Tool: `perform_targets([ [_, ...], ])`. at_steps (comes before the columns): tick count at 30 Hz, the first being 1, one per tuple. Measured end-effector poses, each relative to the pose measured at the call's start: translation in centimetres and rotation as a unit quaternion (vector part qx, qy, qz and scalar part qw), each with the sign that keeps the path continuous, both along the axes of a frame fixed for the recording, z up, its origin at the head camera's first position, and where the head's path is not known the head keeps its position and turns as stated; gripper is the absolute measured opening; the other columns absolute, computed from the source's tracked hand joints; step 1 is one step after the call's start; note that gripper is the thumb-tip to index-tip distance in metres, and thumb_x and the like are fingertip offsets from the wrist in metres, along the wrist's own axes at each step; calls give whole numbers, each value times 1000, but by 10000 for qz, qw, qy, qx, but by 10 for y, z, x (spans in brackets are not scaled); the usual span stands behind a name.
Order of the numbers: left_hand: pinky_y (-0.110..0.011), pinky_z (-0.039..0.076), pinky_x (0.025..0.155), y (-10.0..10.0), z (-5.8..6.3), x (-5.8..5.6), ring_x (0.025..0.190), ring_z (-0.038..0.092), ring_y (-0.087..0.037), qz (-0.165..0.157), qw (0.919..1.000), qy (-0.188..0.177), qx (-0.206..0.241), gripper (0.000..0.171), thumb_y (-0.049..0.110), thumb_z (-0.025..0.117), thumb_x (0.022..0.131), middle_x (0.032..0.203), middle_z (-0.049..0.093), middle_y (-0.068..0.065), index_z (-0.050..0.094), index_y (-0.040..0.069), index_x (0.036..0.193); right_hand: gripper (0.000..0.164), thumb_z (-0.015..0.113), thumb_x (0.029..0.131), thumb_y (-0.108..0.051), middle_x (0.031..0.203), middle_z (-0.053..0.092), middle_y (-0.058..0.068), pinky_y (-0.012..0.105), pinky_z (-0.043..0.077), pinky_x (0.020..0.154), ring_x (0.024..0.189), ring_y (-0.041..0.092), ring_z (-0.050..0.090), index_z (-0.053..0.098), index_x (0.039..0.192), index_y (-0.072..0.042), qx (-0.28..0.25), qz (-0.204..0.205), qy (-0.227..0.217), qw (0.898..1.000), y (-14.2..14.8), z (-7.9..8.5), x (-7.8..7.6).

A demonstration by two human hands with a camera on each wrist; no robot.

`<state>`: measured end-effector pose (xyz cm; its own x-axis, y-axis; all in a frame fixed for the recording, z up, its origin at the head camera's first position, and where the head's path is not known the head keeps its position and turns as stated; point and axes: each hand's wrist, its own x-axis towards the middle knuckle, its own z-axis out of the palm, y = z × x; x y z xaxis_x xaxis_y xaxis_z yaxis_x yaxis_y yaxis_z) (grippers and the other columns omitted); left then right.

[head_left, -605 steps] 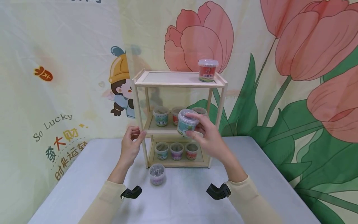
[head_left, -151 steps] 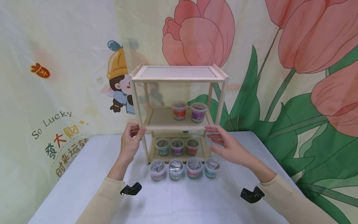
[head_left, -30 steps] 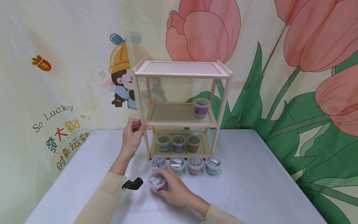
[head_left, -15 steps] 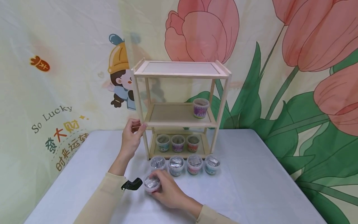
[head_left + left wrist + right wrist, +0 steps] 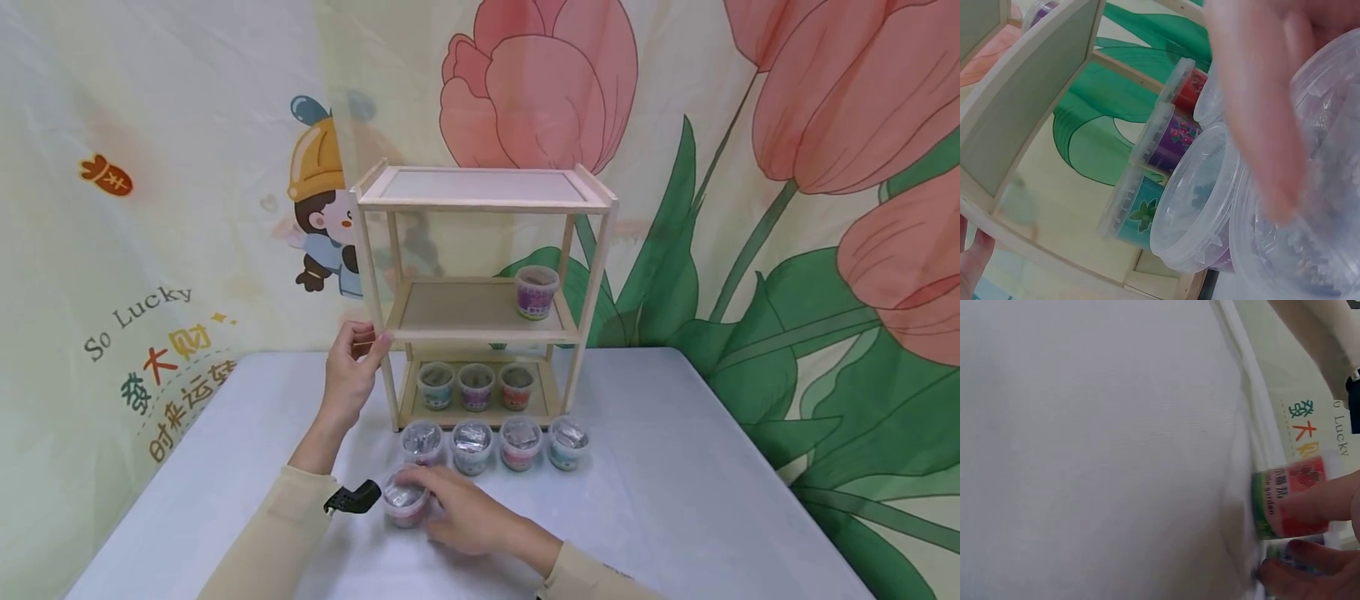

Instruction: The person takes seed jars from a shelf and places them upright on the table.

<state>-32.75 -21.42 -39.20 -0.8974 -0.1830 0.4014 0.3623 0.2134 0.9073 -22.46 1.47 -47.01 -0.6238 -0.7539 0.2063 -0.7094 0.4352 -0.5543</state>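
My left hand pinches the front left post of a wooden three-tier shelf rack at its middle shelf. My right hand lies beside a red-labelled plastic cup with a clear lid, standing on the table. Its index finger reaches over the lid, and the thumb is spread off the cup's right side. In the right wrist view, the red label bears tomato pictures. Directly behind stands a row of lidded cups: one purple, a blue one, a pink-red one and a teal one.
A purple cup stands on the middle shelf's right side. On the bottom shelf are a teal cup, a purple cup and a red cup. White cloth covers the table; a printed backdrop hangs behind.
Over twenty seconds, cups left the top and middle shelves, and a row formed in front. In the last second, the red-labelled cup moved left and my right hand loosened from it.
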Motion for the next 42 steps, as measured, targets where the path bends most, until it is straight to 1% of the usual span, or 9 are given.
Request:
perform_targets([
  [6,-18,51,86,0,0,0,114,55,-22,-33,10000,-37,49,41,29,70,105,126,58,-11,54,4,134,71,72,97,-2,153,58,0,39,49,112,137,19,56,46,159,-24,241,-149,-350,9990,31,44,1],
  [10,-19,51,86,0,0,0,115,55,-24,-55,10000,1,68,41,29,70,105,125,58,-11,54,4,134,60,76,96,-6,147,61,5,39,55,104,129,25,61,55,152,-15,-457,-412,190,9979,55,86,-12],
  [12,-19,51,86,-1,1,0,114,55,-24,-61,9999,16,79,41,30,70,105,125,58,-12,54,4,133,58,77,94,-3,144,61,8,40,58,97,123,26,62,58,148,-12,-910,-749,678,9907,66,108,-22],
  [16,-18,51,86,-1,0,0,112,55,-22,-11,10000,-26,74,41,30,70,105,126,59,-13,54,4,133,57,78,90,1,141,59,14,49,54,97,125,30,58,60,143,-8,-1480,-1535,1613,9636,84,144,-51],
  [20,-17,52,86,0,-1,1,112,56,-21,8,9999,-107,77,40,30,70,105,127,59,-13,54,5,133,58,78,90,1,146,51,23,58,48,105,135,38,50,57,144,-3,-1641,-2042,1989,9443,97,167,-79],
  [25,-17,52,86,0,-3,1,113,56,-21,-16,9999,-119,65,41,30,70,105,126,59,-12,55,5,133,58,77,92,-1,153,44,24,60,41,111,145,42,39,54,146,-3,-1514,-2283,1935,9421,103,183,-104],
  [29,-16,52,85,-1,-4,1,111,56,-21,39,10000,-43,37,41,31,70,105,124,59,-12,55,4,131,61,75,92,-4,157,41,23,59,40,109,146,41,35,52,149,-6,-1491,-2432,1545,9459,101,188,-119],
  [35,-16,52,84,-3,-5,1,110,56,-21,16,9999,79,60,38,27,69,106,121,59,-11,55,1,129,62,71,96,-8,163,28,24,54,49,96,134,38,40,48,154,-11,-1458,-2754,769,9471,96,187,-134],
  [42,-16,52,84,-1,-2,0,109,56,-22,-32,9999,165,19,38,26,68,106,121,59,-12,55,0,130,65,70,99,-12,160,25,31,61,46,108,134,46,46,43,157,-11,-1566,-2944,248,9424,100,179,-141],
])
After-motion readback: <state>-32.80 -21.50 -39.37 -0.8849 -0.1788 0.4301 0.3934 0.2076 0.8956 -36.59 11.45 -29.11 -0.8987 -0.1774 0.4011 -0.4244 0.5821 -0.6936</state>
